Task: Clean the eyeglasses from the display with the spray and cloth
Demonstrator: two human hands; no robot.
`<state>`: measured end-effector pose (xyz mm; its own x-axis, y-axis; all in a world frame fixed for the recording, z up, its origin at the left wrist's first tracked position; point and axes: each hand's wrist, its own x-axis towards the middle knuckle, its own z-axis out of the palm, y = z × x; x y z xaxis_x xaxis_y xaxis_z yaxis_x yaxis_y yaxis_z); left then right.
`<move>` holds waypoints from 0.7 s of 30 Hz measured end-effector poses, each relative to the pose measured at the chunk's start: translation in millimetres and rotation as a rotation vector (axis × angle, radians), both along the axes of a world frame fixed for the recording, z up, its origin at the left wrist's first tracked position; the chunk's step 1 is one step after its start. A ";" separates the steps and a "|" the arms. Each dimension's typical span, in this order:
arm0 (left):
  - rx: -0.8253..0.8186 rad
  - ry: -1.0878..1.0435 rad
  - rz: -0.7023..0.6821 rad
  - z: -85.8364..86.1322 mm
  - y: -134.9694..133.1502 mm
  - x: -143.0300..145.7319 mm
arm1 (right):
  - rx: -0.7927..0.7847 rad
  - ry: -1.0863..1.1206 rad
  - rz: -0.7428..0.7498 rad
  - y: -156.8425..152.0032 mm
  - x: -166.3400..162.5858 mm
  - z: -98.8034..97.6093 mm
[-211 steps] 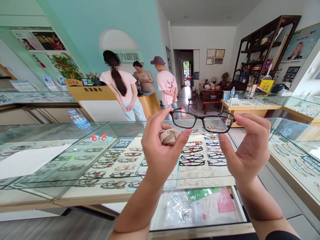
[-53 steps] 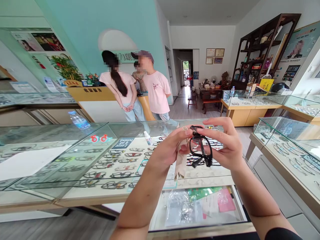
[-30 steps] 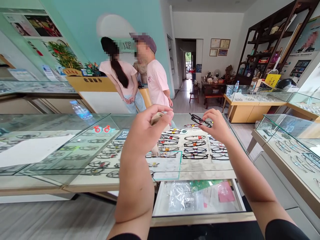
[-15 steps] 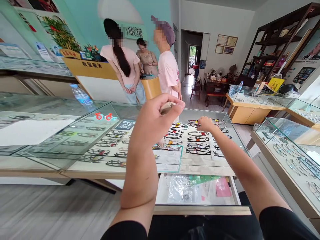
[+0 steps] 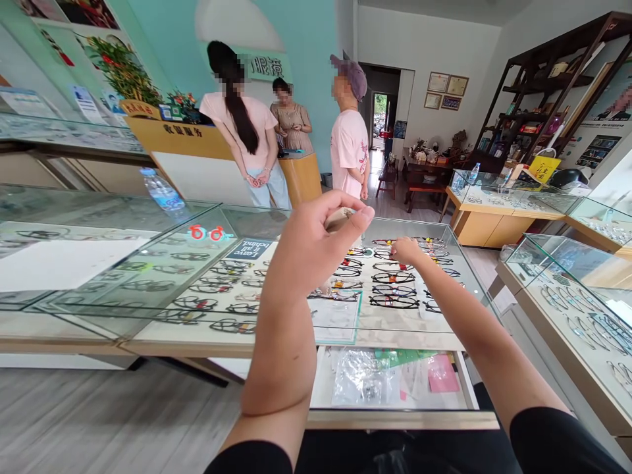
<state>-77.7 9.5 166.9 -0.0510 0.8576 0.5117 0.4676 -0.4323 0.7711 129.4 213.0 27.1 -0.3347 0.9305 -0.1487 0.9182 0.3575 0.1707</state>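
My left hand is raised over the glass display case, its thumb and fingers pinched on a small beige cloth that mostly hides behind them. My right hand reaches deep into the case from the back, among the far rows of displayed eyeglass frames. Its fingers are curled on a black pair of glasses resting at the tray's far row; the pair is small and partly hidden.
Three people stand at the yellow reception counter beyond the case. A water bottle sits on the glass at left. An open drawer below holds plastic bags and papers. More glass cases stand at right.
The glasses went from being held up and wiped to folded in my right hand, which then reached down into the case's far rows. My left hand stayed raised with the cloth.
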 end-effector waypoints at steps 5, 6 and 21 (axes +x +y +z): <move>-0.007 -0.033 -0.012 -1.5 -0.9 4.9 | 0.023 0.003 0.022 -0.2 3.1 -1.3; -0.009 -0.039 -0.010 -2.0 -0.7 5.1 | 0.035 0.007 0.025 -0.5 3.5 -1.5; -0.012 -0.026 -0.049 -0.3 -4.3 8.0 | 0.074 0.127 0.032 -6.3 1.6 -2.9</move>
<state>-69.7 5.2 166.6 -0.0217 0.8656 0.5003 0.4262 -0.4446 0.7878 131.0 206.7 24.2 -0.3763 0.9259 -0.0343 0.9223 0.3778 0.0813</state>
